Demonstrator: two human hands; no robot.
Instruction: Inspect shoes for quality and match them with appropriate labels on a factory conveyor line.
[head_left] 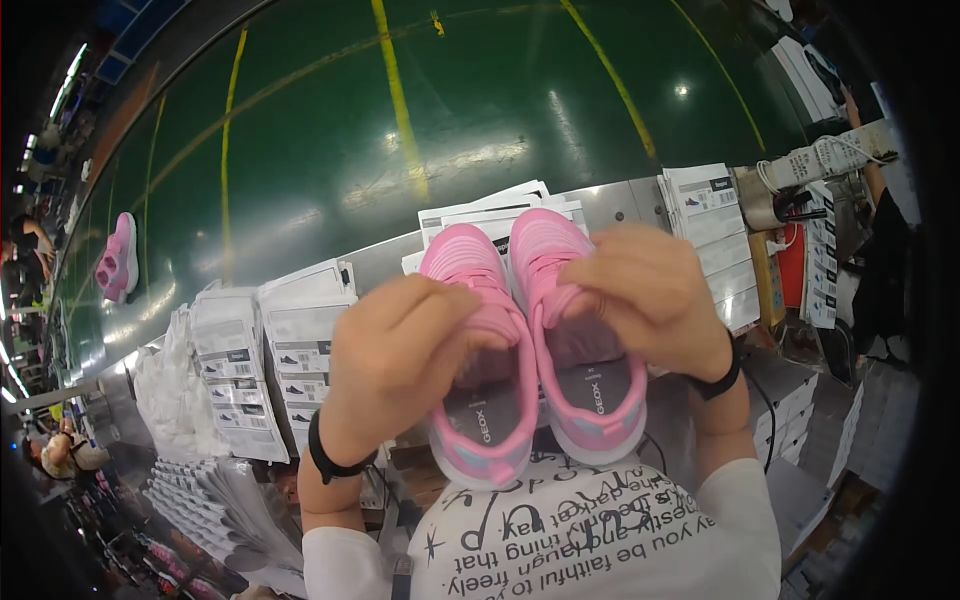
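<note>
Pink shoes [526, 375] are sitting side by side before the person's chest, their toes pointing away toward the counter [635, 205] and their heels showing against the white shirt [600, 520]; what is bearing them from below, I cannot tell. The left hand [385, 350] is clamping thumb and fingers on the tongue or strap of the left shoe [480, 410], while the right hand [655, 295] is pinching the same part of the right shoe [600, 390]. Both hands are standing apart from each other, with the shoes' toes showing between them. A black wristband [330, 455] is circling the left wrist, and a black band [722, 375] is circling the right. Just beyond the toes, white sheets [485, 200] are lying at the counter's edge. Printed stacks [240, 370] are standing to the left, beside crumpled wrapping [175, 390], and a similar pile [715, 225] is lying to the right, near a white strip [830, 155]. Farther off, a green belt [480, 110] with yellow lines is stretching across, and a lone shoe [120, 260], also pink, is resting toward its left end.
</note>
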